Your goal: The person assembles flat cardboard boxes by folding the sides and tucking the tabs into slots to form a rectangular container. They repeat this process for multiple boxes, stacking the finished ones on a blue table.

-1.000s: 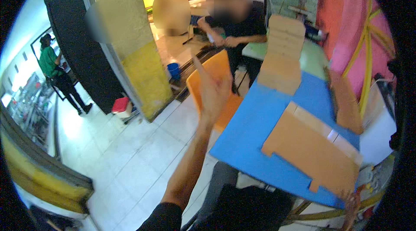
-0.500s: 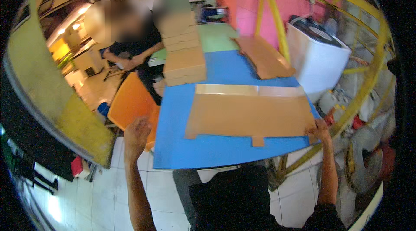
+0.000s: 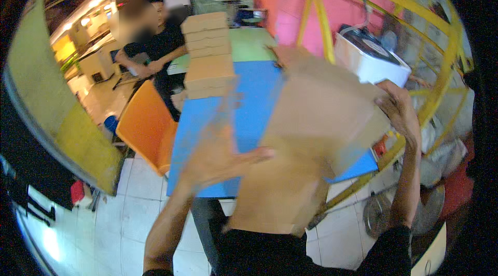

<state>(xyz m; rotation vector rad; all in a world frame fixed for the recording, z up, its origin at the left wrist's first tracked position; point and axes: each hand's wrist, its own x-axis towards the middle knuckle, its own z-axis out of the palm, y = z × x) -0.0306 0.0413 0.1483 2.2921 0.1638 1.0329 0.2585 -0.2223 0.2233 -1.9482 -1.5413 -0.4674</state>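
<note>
A flat brown cardboard box blank (image 3: 316,102) is lifted off the blue table (image 3: 202,125) and tilted, its near end hanging over the front edge toward me. Motion smears its outline. My right hand (image 3: 400,107) is raised at its right side, fingers closed over the edge. My left hand (image 3: 220,157) is blurred, its fingers spread and the thumb stretched out to the blank's left edge. Whether that thumb touches the cardboard I cannot tell. The raised blank hides much of the table's right half.
Folded cardboard boxes (image 3: 209,71) stand stacked at the table's far left. An orange chair (image 3: 148,125) is left of the table, with a seated person (image 3: 158,43) beyond. Right are a yellow metal frame (image 3: 324,22) and a white appliance (image 3: 371,61).
The box blank, flat on the table before, is now lifted and turned toward me. My right hand rose with it. My left hand moved right, from beside the table to the blank's left edge.
</note>
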